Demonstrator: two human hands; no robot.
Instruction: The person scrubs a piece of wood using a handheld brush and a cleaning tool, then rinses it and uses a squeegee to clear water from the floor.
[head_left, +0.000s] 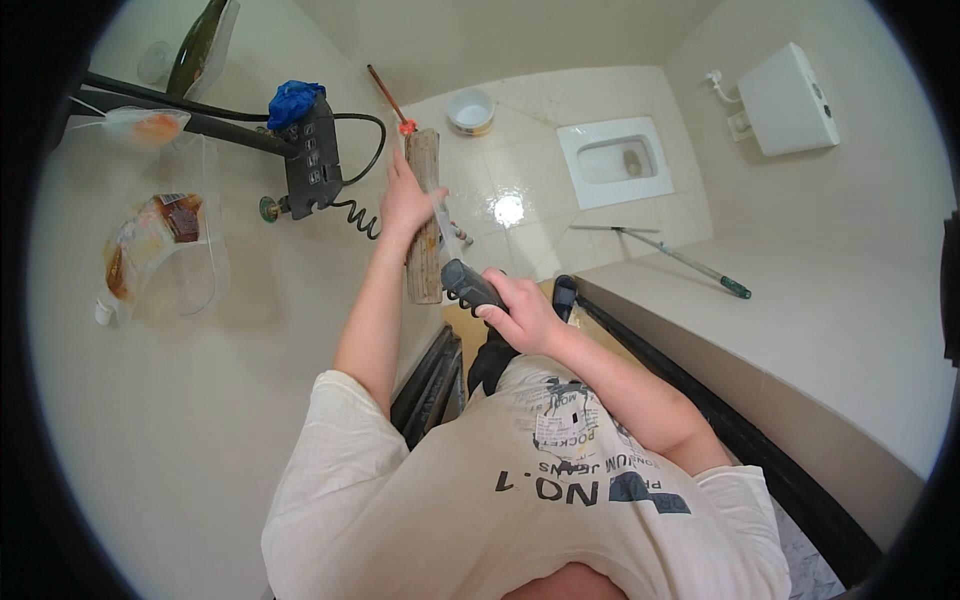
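Observation:
My right hand grips the dark grey handle of a spray gun, and pale water streams from its front end across a worn wooden block. The block is long and upright in view, left of the gun. My left hand lies on the upper part of the block, thumb spread over it; whether its fingers close round it cannot be told. A coiled black hose runs behind my left forearm from a dark control box on the left, with a blue plastic bag on top.
A white bucket and a squat toilet are on the wet tiled floor. A squeegee lies right of centre. A white cistern hangs on the right wall; stained plastic bags hang at left.

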